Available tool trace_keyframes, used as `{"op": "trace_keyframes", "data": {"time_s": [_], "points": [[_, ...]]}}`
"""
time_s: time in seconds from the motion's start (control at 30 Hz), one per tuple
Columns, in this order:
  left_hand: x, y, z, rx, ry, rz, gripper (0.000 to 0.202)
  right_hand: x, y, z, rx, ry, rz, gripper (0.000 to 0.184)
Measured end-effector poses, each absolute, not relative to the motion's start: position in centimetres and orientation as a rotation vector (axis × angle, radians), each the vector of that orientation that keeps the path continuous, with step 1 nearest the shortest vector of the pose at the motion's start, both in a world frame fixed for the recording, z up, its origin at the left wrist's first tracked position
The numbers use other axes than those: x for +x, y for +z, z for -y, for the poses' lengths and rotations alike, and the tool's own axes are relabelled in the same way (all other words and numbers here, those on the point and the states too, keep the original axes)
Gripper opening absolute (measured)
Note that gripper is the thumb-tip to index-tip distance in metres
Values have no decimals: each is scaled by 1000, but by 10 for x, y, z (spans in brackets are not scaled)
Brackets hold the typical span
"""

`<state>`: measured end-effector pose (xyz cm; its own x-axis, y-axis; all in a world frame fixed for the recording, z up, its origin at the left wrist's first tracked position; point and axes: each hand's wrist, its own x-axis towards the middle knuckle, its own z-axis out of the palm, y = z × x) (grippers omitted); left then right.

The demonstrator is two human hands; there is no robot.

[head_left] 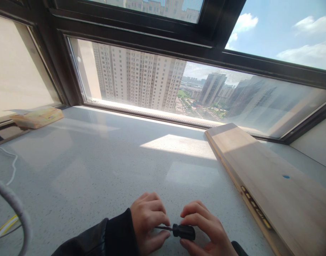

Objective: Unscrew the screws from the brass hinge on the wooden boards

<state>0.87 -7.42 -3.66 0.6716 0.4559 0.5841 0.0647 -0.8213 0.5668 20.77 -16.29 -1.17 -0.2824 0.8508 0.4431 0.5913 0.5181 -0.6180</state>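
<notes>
Toward the worktop's (106, 167) cut-off near edge, the left hand (150, 221) pinches a black-handled screwdriver (176, 230) by its thin shaft (170, 228), tip hidden; the right hand (208, 229) grips the handle (187, 232).

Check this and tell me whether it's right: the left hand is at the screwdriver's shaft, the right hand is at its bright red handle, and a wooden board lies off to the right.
Not quite: the head view shows that the screwdriver's handle is black. The left hand is at the shaft, the right hand is at the handle, and a wooden board lies off to the right.
</notes>
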Motion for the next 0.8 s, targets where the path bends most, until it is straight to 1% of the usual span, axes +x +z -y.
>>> {"op": "trace_keyframes", "data": {"time_s": [0.07,0.3,0.37,0.47,0.53,0.8], "points": [[9,-37,74,2387,1016,-396,5,209,-12,162,-1169,444,2007,18],[9,-36,75,2384,1017,-360,6,211,-13,167,-1129,464,2014,20],[9,-35,75,2379,1048,-361,5,211,-15,167,-1126,458,2000,24],[9,-34,75,2378,1073,-360,4,210,-16,165,-1135,447,1987,36],[9,-34,75,2377,1079,-363,5,210,-16,164,-1153,452,1984,39],[10,-37,75,2369,1094,-364,4,211,-20,166,-1183,499,1994,36]]}}
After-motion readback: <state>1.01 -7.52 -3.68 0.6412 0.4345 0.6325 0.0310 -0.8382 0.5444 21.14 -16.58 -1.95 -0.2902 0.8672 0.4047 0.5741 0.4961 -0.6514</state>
